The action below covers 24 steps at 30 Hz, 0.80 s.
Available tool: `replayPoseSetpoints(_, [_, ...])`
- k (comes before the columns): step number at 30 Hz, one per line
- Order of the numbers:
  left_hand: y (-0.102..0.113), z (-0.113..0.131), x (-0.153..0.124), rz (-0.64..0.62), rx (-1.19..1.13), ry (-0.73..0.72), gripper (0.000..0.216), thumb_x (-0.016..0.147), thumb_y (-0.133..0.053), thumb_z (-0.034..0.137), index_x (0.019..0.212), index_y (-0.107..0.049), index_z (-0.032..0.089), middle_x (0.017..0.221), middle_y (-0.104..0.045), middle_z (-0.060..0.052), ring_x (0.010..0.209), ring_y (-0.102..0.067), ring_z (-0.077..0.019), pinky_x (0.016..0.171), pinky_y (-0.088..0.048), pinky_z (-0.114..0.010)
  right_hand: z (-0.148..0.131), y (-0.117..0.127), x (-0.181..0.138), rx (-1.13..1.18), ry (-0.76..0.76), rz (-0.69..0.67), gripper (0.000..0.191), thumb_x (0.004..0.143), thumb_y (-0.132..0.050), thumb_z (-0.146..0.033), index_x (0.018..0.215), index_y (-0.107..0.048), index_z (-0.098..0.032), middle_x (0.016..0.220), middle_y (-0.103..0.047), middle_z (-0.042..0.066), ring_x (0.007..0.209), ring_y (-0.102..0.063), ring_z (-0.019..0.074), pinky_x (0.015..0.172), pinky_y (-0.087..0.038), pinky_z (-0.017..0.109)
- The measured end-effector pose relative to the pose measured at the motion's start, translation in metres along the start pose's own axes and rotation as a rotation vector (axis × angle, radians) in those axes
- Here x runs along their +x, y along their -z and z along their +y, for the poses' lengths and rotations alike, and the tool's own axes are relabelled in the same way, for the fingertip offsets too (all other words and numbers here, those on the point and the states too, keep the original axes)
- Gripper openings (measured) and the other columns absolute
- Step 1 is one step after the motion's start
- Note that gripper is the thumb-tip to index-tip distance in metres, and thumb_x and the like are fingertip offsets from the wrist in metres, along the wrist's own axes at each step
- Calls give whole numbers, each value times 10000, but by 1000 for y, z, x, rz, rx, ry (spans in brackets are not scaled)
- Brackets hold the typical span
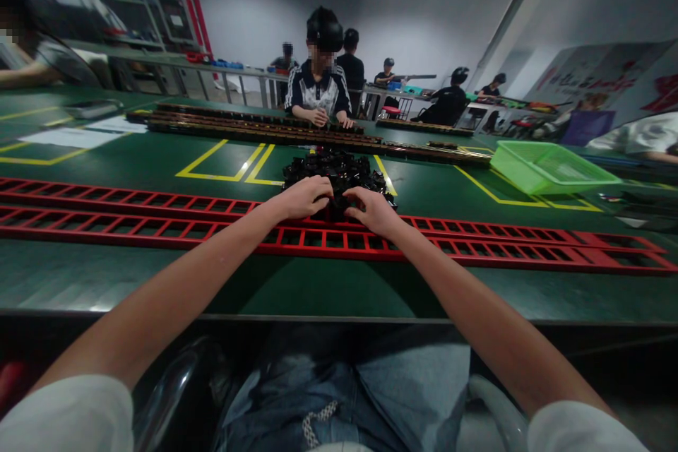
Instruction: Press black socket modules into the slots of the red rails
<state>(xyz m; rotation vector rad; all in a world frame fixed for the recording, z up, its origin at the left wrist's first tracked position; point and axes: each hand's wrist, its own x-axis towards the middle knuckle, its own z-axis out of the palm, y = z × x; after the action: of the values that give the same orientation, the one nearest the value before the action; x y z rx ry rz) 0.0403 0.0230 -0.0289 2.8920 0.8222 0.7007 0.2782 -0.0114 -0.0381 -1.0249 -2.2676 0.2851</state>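
A heap of small glossy black parts [339, 164] lies on the green table in front of me. At the heap's near edge, my left hand [308, 198] is closed, its fingers curled inward and pointing right. Facing it across a narrow gap, my right hand [371, 210] bends its fingers and thumb together in a pinch. Dark pieces show between the two hands, but what the fingertips hold is too small and dark to make out. Under my hands run two long red ladder-like frames [339, 244], lying side by side across the table.
Long dark slatted strips [254, 128] are stacked beyond the heap. A light-green plastic basket [551, 168] sits tilted at the right. White papers [85, 133] lie at the far left. One person [318, 78] works across the table; others sit farther back. Yellow tape marks the green tabletop [227, 282].
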Motion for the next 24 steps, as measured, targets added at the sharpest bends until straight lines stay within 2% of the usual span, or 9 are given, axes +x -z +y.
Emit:
replayPoseSetpoints(2, [1,0,-1,11,-57,8,109,890,-510,231,914,-604,181,1002,-630,-79,963,-570,-226,893,-449,-373,2,0,0,31,-4,23,278,866,-615,-164,1139,-663,-182,1043,-715,70,939,-663,208,878,-525,373])
replayPoseSetpoints(5, [0,4,0,3,-86,55,109,887,-577,291,850,-554,191,900,-619,-45,856,-566,-199,799,-438,-331,2,0,-2,40,35,35,322,848,-552,-130,1148,-663,-168,1038,-713,77,933,-662,206,884,-526,370])
replayPoseSetpoints(9, [0,8,1,-10,-59,128,241,867,-664,377,805,-514,199,803,-594,-12,746,-538,-173,688,-383,-291,-2,4,-5,26,81,0,411,830,-632,-204,1238,-633,-159,1129,-687,103,932,-644,210,877,-535,377])
replayPoseSetpoints(12, [1,9,2,-30,-23,172,310,820,-730,439,895,-551,197,861,-633,-21,779,-569,-190,681,-376,-291,-5,5,-5,36,89,-24,389,859,-649,-249,1239,-635,-173,1172,-678,107,987,-645,220,910,-533,392])
replayPoseSetpoints(14, [1,9,2,-39,6,162,347,807,-740,468,941,-572,196,906,-650,-31,822,-586,-202,707,-386,-297,-5,4,-3,42,90,-31,343,878,-614,-210,1217,-649,-182,1184,-682,105,1053,-644,230,959,-520,411])
replayPoseSetpoints(17, [1,8,2,-46,13,108,300,841,-694,469,865,-567,198,870,-640,-27,822,-576,-198,728,-389,-306,-3,2,-1,49,76,-20,335,881,-576,-152,1204,-657,-189,1202,-689,100,1122,-635,236,1009,-498,431])
replayPoseSetpoints(20, [2,9,1,-46,-23,54,278,862,-654,422,767,-514,201,806,-606,-18,778,-544,-184,711,-380,-311,-1,1,0,60,39,9,302,880,-566,-139,1163,-660,-183,1133,-710,86,1055,-657,217,970,-514,403])
replayPoseSetpoints(24, [2,13,0,-38,-72,-6,336,833,-658,380,679,-417,204,870,-611,-35,809,-536,-181,733,-387,-313,-1,1,-1,61,21,10,221,868,-582,-161,1071,-671,-173,1011,-719,65,922,-664,194,879,-525,350])
